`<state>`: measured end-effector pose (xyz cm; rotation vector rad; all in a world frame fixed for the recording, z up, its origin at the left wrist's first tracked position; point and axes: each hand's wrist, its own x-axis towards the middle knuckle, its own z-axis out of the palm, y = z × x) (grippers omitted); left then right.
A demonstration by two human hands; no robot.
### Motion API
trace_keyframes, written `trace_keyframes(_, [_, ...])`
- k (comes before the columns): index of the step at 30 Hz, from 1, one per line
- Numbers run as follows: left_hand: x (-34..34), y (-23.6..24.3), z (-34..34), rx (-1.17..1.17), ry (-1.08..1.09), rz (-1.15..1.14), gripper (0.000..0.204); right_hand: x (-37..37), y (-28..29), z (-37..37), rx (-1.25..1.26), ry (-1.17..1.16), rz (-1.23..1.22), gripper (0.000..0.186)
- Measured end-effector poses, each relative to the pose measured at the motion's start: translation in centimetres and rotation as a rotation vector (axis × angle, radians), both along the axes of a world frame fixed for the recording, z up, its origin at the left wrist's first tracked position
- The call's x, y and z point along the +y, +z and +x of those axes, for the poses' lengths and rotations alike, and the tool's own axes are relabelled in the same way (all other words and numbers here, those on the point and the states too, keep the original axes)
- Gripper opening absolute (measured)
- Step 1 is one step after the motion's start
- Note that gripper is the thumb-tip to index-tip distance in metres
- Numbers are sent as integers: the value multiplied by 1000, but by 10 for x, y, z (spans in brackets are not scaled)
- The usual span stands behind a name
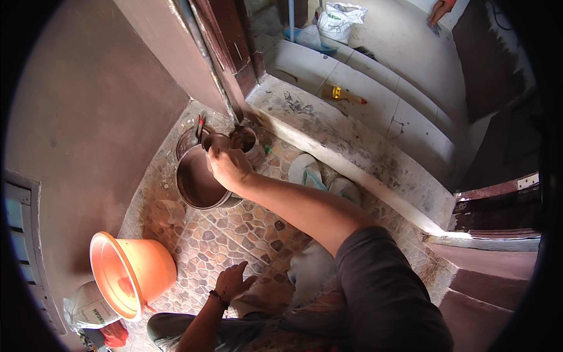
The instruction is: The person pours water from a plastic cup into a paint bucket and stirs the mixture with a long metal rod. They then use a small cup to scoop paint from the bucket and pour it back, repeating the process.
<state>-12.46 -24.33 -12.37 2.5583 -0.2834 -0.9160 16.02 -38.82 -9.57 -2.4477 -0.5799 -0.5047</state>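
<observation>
My right hand [230, 169] reaches forward with its fingers closed on a small brown-coated cup [215, 141], held above the far rim of a round pail of brown paint [202, 179]. Just right of the cup stands a paint-smeared can [251, 146]. Behind the pail, a red-tipped tool handle [200, 125] rests by a round lid-like piece [186, 143], partly hidden. My left hand [233, 284], with a dark bracelet at the wrist, hovers low over the pebble-patterned floor. Its fingers are apart and it holds nothing.
An orange bucket [161, 267] lies tilted at left, near a white sack [91, 311]. Sandals [304, 169] sit against the stained sill [352, 132]. A paintbrush [346, 95] lies on the tiled step. Farther back are a blue basin [325, 49], another sack [340, 22] and a person's legs [437, 14].
</observation>
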Motion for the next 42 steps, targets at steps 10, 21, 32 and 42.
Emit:
trace_keyframes(10, [-15,-6,15,67,-44,69,68,-12,-8,6,-16,-85,212,14])
trace_keyframes(21, [-19,-16,20,70,-71,76,69,-14,-17,11,169,-96,303,16])
trace_keyframes(32, [-21,-18,19,48,-72,64,69,-10,-23,14,127,-139,414,10])
trace_keyframes(42, [-17,-26,20,99,-50,85,67,-15,-22,20,69,-193,522,7])
